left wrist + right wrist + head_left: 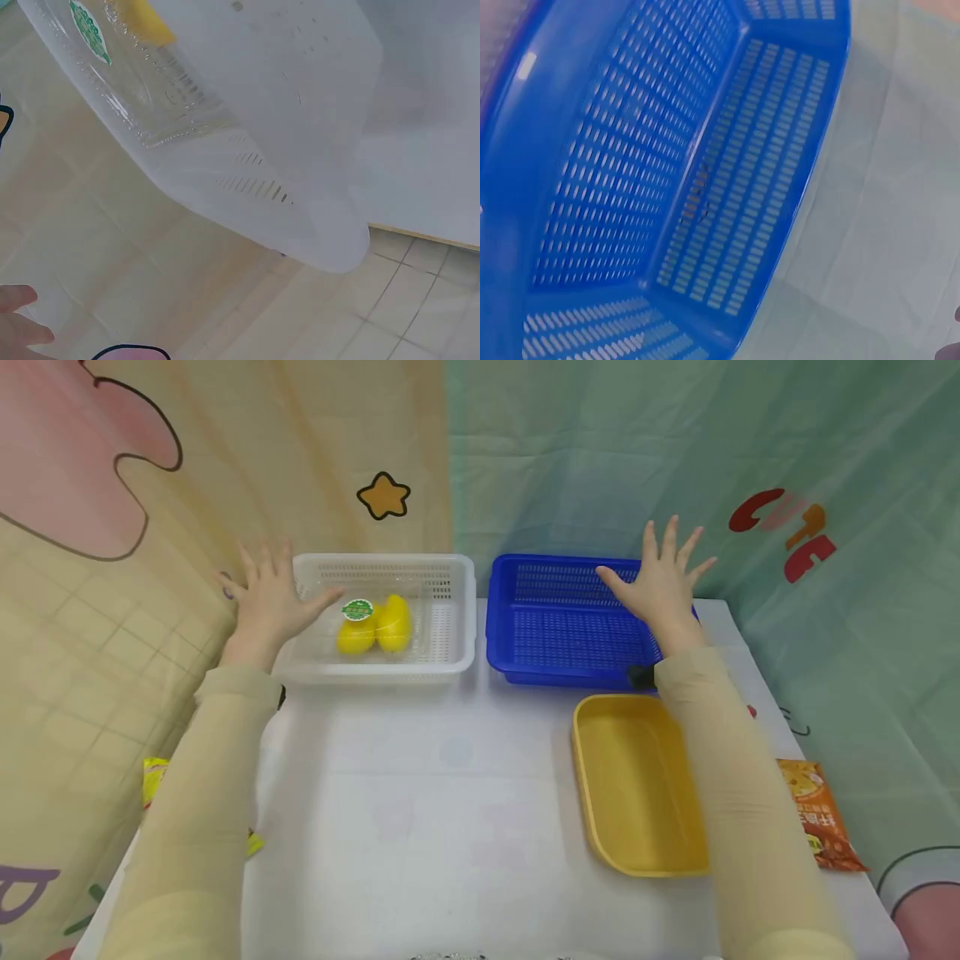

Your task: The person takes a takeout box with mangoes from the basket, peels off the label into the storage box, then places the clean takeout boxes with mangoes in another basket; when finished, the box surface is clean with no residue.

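My left hand [267, 597] is spread wide with straight fingers over the left end of a white basket [448, 668] in the head view. Inside that basket lies a clear plastic box [417, 610] with a green label, showing yellow fruit [393, 624] within. Above the right side of a blue basket [570, 678], my right hand [663, 585] also has its fingers fanned out and holds nothing. Only fingertips [16, 315] of the left hand enter the left wrist view, apart from the white basket. The right wrist view looks down into the blue basket's slotted walls.
A yellow tray [637, 793] stands in front of the blue basket, partly behind the right sleeve. An orange snack bag [819, 814] lies at the table's right edge. Yellow packaging [153, 777] shows beside the left sleeve. Printed curtains [525, 460] hang behind the white table [420, 827].
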`<action>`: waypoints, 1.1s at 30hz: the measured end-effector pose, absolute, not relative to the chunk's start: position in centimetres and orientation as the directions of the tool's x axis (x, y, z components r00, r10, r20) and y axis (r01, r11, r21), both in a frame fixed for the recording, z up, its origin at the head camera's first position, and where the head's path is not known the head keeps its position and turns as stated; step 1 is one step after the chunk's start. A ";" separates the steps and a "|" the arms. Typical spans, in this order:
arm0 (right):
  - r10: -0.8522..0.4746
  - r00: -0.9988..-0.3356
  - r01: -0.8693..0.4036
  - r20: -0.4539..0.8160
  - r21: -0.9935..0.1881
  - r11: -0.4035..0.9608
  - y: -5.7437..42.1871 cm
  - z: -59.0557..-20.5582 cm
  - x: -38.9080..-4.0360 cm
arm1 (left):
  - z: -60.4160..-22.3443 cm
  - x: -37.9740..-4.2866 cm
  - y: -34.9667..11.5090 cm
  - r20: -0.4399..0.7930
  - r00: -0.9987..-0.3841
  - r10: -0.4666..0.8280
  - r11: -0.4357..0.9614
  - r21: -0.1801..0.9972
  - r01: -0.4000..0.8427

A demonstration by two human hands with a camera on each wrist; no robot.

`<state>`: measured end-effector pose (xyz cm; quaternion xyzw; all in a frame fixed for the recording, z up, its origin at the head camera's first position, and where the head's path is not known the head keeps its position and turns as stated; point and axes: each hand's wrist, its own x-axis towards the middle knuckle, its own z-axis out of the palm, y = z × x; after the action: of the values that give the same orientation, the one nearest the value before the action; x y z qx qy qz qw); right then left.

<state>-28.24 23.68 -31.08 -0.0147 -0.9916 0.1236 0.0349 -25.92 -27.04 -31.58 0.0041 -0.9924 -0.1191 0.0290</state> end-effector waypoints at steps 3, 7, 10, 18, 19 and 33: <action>0.021 -0.996 -0.002 0.085 -0.269 0.963 22.5 -31.2 -28.3 | -31.5 -25.5 -27.3 0.070 -0.997 -0.022 0.961 0.275 -0.002; -0.002 -0.996 -0.032 0.094 -0.321 0.947 20.6 -31.5 -28.3 | -31.6 -24.9 -27.4 0.099 -0.995 -0.023 0.947 0.320 0.010; -0.027 -0.995 -0.058 0.092 -0.352 0.934 19.0 -31.8 -28.1 | -32.0 -24.4 -27.5 0.117 -0.993 -0.017 0.935 0.355 0.025; -0.125 -0.989 -0.148 0.082 -0.398 0.906 14.1 -33.8 -27.7 | -33.6 -22.7 -28.4 0.172 -0.985 -0.030 0.907 0.419 0.045; -0.137 -0.988 -0.157 0.077 -0.406 0.900 13.6 -34.0 -27.6 | -33.8 -22.6 -28.5 0.178 -0.983 -0.032 0.906 0.420 0.047; -0.257 -0.954 -0.298 0.151 -0.530 0.794 6.2 -36.8 -26.6 | -37.5 -21.2 -30.9 0.184 -0.977 -0.109 0.865 0.502 -0.002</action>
<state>-26.63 6.23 -36.77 0.1467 -0.9465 0.2853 0.0354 -21.23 -30.94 -37.49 0.0287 -0.9601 -0.2583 0.1035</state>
